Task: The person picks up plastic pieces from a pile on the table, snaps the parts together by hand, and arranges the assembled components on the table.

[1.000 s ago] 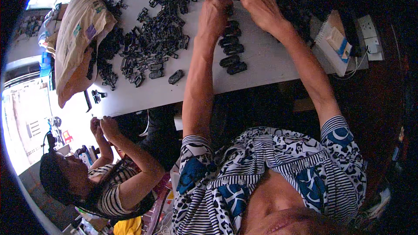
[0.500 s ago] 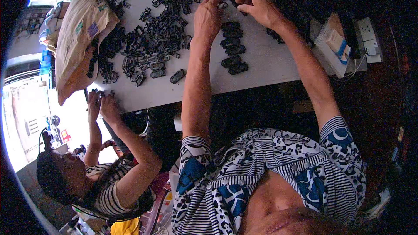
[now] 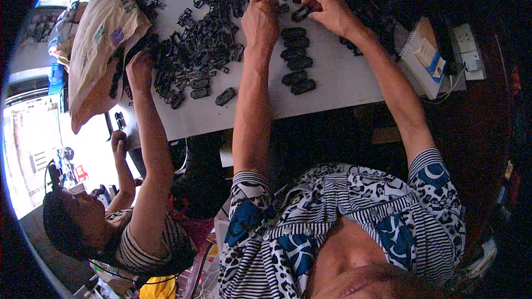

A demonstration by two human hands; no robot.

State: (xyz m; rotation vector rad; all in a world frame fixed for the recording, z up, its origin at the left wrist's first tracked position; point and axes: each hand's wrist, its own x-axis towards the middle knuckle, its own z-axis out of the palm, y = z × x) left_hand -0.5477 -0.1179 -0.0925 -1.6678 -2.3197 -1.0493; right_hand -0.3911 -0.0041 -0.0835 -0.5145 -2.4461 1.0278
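Observation:
My right hand (image 3: 331, 10) pinches a small black oval plastic frame (image 3: 301, 13) between thumb and fingers, just above a column of similar black oval pieces (image 3: 296, 54) on the table. My left hand (image 3: 260, 19) is closed at the edge of the heap. Its fingertips point away from me, and what they grip, if anything, is hidden. Left of it spreads a large heap of loose black plastic parts (image 3: 194, 50). One single black oval piece (image 3: 225, 97) lies apart near the table's front edge.
At left, a co-worker reaches one hand (image 3: 139, 71) into the parts beside a large cloth sack (image 3: 102, 50); the other hand (image 3: 118, 141) is low by the table edge. A spiral notebook (image 3: 413, 50) and a white power strip (image 3: 470, 50) lie at right on the white table (image 3: 343, 86).
My right hand has turned, showing the black frame in its fingers. My left hand has drawn slightly left, away from the right. The co-worker's near arm has reached up into the heap.

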